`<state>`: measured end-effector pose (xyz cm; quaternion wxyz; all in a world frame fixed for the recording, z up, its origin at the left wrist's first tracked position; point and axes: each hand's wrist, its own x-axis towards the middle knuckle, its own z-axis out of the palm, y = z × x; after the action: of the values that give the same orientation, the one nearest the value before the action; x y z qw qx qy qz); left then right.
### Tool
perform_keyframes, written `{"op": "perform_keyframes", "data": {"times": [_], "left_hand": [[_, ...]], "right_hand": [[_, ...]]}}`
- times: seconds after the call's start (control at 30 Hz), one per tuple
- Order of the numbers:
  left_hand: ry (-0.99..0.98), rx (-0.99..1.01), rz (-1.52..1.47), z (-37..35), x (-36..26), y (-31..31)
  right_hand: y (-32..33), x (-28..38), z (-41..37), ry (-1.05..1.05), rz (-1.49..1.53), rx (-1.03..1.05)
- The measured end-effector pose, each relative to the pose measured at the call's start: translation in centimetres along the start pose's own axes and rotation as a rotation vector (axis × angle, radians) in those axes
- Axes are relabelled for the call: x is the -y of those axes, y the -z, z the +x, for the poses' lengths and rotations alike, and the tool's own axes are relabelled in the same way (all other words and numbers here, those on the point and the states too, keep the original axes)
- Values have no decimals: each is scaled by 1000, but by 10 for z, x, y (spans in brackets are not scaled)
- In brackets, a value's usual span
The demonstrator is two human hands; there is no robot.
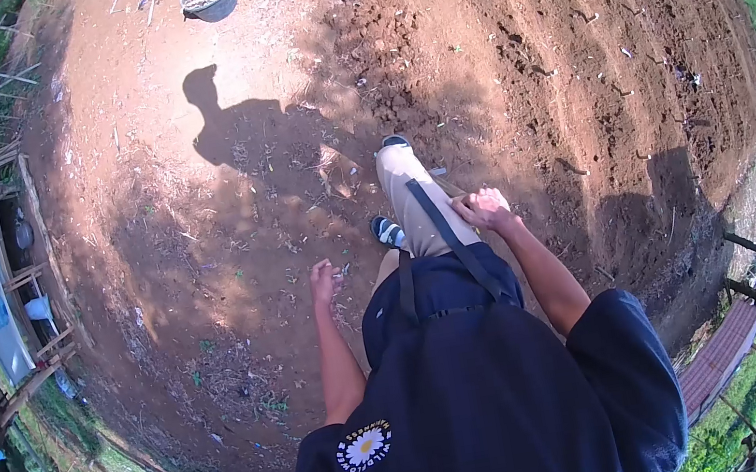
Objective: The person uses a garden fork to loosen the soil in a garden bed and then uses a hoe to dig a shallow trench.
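Observation:
My left hand (325,283) hangs beside my left thigh, fingers loosely curled and slightly apart, with nothing in it. On the other side, my right hand (486,210) is closed at my right thigh. A thin brownish stick-like piece (451,190) shows just past its fingers, and I cannot tell what it belongs to. My light trousers (401,171) have dark straps hanging over them. One sandalled foot (387,232) is behind the other on the bare soil.
A dark tub (215,6) filled with pale pieces stands ahead on the soil. Tilled rows (602,36) with short stubs run along the right. At the left is a wooden structure (47,246) with sheeting. A reddish roof (723,351) lies at the lower right.

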<state>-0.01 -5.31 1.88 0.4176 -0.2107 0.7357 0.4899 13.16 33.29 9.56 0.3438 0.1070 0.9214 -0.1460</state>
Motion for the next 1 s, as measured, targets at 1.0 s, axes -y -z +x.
{"op": "perform_keyframes", "data": {"times": [1.0], "left_hand": [[-21, 50, 171, 25, 15, 17]], "right_hand": [[13, -32, 93, -185, 197, 10]]}}
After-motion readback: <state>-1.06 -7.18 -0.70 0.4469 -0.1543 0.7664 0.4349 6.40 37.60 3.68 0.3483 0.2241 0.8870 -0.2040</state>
